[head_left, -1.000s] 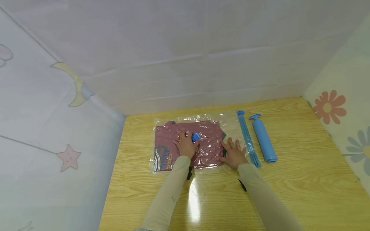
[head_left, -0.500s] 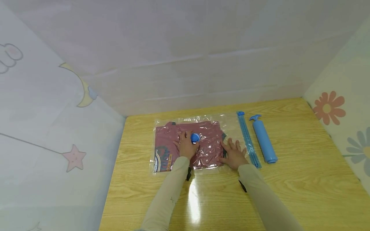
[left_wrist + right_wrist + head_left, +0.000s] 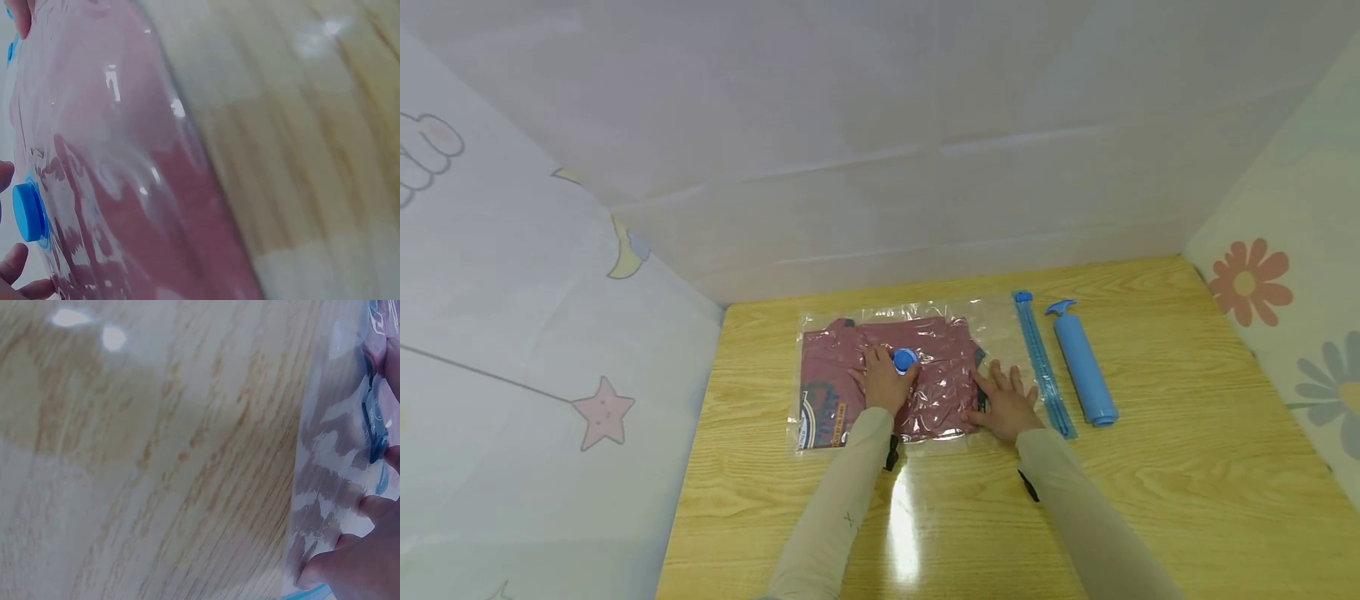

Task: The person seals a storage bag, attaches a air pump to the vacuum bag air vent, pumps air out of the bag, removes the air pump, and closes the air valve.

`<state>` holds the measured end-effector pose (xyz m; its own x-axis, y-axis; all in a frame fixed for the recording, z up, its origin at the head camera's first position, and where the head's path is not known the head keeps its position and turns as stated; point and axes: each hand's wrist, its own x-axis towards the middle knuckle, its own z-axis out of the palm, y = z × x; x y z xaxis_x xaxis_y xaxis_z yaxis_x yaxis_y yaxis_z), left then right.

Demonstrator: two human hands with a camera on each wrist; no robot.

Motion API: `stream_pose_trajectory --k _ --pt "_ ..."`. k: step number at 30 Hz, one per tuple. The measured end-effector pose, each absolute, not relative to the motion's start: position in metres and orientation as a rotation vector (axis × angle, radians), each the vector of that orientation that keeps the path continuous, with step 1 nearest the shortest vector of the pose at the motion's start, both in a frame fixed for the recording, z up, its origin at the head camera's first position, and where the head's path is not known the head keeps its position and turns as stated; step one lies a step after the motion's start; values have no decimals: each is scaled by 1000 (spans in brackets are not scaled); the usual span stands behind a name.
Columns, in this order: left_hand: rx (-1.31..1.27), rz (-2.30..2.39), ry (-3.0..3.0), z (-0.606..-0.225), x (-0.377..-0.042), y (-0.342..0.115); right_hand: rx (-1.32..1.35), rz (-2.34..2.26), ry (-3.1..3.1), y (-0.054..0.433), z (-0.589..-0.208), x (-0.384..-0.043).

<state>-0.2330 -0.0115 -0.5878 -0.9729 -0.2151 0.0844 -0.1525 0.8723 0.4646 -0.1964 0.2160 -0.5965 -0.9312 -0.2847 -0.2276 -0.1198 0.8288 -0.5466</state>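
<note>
A clear vacuum storage bag (image 3: 996,321) lies flat on the table with a folded dark pink garment (image 3: 940,333) inside. My left hand (image 3: 886,385) rests on the bag over the garment, its fingers spread beside the round blue valve cap (image 3: 904,360). In the left wrist view, fingertips stand on either side of the cap (image 3: 29,211), and a gap shows between them and it. My right hand (image 3: 1007,408) presses with spread fingers on the bag near the garment's right edge. The right wrist view shows several of its fingers (image 3: 375,506) on the clear plastic.
A blue zip strip with a slider (image 3: 1037,358) runs along the bag's right end. Just right of it lies a blue hand pump (image 3: 1084,367) with a T-shaped handle. The wooden table (image 3: 1187,467) meets printed cloth walls at the back and sides.
The head view has shifted slightly, so the wall pictures sit in different places. Both hands stay at about the same spots on the bag.
</note>
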Motion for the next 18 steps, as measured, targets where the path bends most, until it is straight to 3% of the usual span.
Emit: stream_pose_trajectory --k 18 --pt "263 -673 -2949 -589 -231 -13 -288 -782 2706 215 -596 -196"
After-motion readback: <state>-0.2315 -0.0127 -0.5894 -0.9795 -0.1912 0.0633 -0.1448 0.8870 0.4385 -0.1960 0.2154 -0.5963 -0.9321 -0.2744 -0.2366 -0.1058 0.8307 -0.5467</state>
